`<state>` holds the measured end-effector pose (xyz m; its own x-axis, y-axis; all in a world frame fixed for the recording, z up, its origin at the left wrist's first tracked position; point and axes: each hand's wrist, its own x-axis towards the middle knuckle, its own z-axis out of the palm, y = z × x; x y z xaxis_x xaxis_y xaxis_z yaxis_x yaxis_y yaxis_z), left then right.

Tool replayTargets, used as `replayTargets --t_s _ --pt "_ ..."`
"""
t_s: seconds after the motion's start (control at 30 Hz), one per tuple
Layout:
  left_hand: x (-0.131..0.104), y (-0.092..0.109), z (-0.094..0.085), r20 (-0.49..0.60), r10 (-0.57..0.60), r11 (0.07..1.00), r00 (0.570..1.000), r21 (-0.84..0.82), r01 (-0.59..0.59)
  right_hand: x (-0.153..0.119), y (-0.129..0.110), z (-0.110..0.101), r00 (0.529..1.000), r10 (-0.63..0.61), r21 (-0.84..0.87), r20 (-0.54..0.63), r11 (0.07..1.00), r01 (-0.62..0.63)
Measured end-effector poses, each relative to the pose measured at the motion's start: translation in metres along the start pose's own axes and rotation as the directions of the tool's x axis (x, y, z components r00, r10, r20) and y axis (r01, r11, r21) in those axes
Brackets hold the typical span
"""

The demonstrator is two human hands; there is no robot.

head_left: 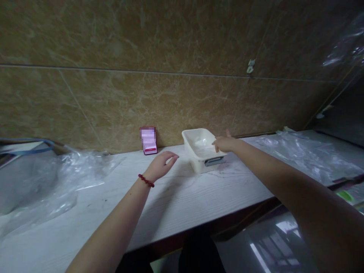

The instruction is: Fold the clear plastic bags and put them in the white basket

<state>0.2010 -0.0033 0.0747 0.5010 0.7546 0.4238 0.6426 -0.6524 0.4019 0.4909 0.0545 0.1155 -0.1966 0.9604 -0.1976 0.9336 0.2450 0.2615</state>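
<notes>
A white plastic bin (199, 161) with a grey handle on its front stands on the white wood-grain tabletop against the wall. Something clear and shiny, perhaps plastic film (201, 142), lies at its bottom. My right hand (223, 144) is at the bin's right rim, with fingers bent over the edge toward the inside and one finger raised. My left hand (163, 163), with a red bead bracelet (146, 181) at the wrist, hovers left of the bin without touching it. Its thumb is apart from its fingers and it holds nothing.
A phone (149, 141) with a lit screen leans on the brown marbled wall (122, 102). Crumpled clear plastic (76, 168) lies at the left, with more plastic bags (307, 153) at the right. The table's front edge runs just before my body, above a glossy floor (273, 242).
</notes>
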Motion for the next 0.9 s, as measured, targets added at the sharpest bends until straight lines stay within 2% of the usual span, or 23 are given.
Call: replayTargets --t_s 0.07,0.13,0.27,0.37,0.47,0.57,0.7,0.8,0.9 --pt "-0.035 -0.018 -0.008 -0.019 -0.098 0.995 0.995 -0.009 0.098 -0.013 0.008 0.001 0.999 -0.008 0.015 -0.045 1.000 0.009" --pt "-0.069 -0.035 -0.017 -0.017 -0.185 0.983 0.983 0.007 0.185 -0.025 0.013 0.005 0.989 -0.027 0.009 -0.145 1.000 0.028" --pt "-0.133 -0.062 -0.036 -0.055 -0.328 0.942 0.943 0.051 0.331 -0.050 0.016 0.022 0.952 -0.033 -0.020 -0.303 0.999 0.029" --pt "-0.177 -0.077 -0.053 -0.103 -0.427 0.899 0.898 0.061 0.434 -0.069 0.010 0.041 0.908 0.019 0.002 -0.419 1.000 -0.020" --pt "-0.215 -0.093 -0.069 -0.139 -0.519 0.842 0.843 0.087 0.533 -0.086 -0.006 0.058 0.830 0.118 0.085 -0.545 0.993 -0.085" --pt "-0.245 -0.111 -0.083 -0.179 -0.577 0.784 0.797 0.150 0.602 -0.098 -0.036 0.068 0.754 0.150 0.192 -0.639 0.981 -0.032" --pt "-0.272 -0.132 -0.098 -0.267 -0.603 0.705 0.752 0.265 0.658 -0.097 -0.100 0.076 0.687 0.150 0.334 -0.711 0.932 0.142" --pt "-0.288 -0.144 -0.107 -0.328 -0.587 0.659 0.740 0.337 0.673 -0.086 -0.157 0.080 0.711 0.050 0.384 -0.701 0.867 0.317" --pt "-0.301 -0.154 -0.117 -0.342 -0.580 0.626 0.739 0.394 0.673 -0.075 -0.207 0.083 0.737 -0.049 0.436 -0.674 0.779 0.450"
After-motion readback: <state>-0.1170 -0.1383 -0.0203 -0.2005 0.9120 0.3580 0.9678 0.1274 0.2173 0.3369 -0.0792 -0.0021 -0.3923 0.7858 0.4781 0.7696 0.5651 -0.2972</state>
